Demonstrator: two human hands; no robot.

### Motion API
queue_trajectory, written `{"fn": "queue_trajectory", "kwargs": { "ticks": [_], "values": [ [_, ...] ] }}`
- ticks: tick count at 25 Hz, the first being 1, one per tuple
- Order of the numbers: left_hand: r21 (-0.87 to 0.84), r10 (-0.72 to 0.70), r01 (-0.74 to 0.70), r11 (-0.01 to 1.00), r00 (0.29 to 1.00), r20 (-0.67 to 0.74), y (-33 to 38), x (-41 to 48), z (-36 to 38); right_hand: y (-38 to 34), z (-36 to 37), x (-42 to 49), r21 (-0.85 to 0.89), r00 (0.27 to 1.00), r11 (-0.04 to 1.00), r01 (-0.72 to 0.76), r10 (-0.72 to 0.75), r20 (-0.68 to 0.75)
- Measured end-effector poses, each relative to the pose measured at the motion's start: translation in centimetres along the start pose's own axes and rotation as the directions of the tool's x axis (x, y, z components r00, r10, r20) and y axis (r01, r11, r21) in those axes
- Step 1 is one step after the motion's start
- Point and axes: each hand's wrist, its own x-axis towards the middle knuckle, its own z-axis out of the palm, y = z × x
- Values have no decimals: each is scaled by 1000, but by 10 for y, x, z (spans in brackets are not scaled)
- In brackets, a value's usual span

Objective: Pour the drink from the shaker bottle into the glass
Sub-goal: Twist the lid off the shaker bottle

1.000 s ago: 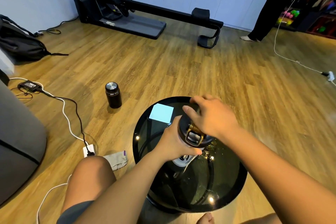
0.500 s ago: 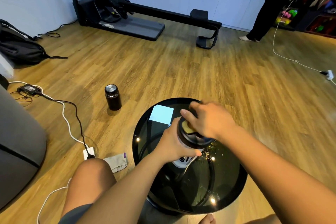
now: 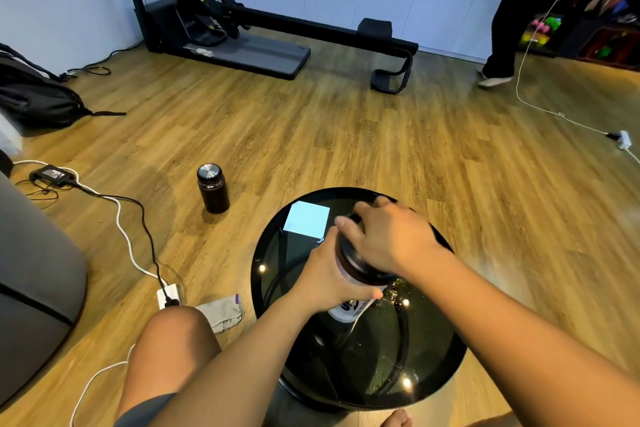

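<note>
The shaker bottle (image 3: 348, 308) stands on a round black glass table (image 3: 433, 374); it has a pale body with a dark logo and a black lid (image 3: 356, 267). My left hand (image 3: 329, 277) wraps around the bottle's body from the left. My right hand (image 3: 391, 239) lies over the lid and grips it from above, hiding the cap. A clear glass (image 3: 398, 291) shows only as a sliver just right of the bottle, mostly hidden under my right wrist.
A pale blue square of paper (image 3: 306, 218) lies on the table's far left. On the wooden floor stand a dark flask (image 3: 213, 188), cables with a power strip (image 3: 168, 295), and a folded cloth (image 3: 221, 314). A grey seat (image 3: 34, 274) is at left; another person's legs (image 3: 505, 31) far right.
My right hand has closed down over the lid, covering the gold cap latch seen a second ago. The bottle and my left hand stay in place.
</note>
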Motion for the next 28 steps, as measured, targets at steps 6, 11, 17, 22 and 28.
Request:
{"fn": "queue_trajectory", "kwargs": {
  "ticks": [6,11,17,22,28],
  "values": [
    [6,45,-46,999,997,61,-1,-2,2,-18,4,-13,503,861,701,505,-453,-232],
    [-18,-26,26,1000,1000,-3,2,-1,-2,11,1,1,130,997,991,-43,50,-55],
    [49,27,-30,998,998,57,3,-2,3,-19,7,-9,433,881,771,467,-449,-150],
    [7,-30,30,1000,1000,-9,0,0,-1,7,-1,3,109,996,993,35,-25,-88],
    [58,35,-39,998,997,75,0,-2,3,-22,8,-6,363,870,802,474,-489,-57]
  ]
}}
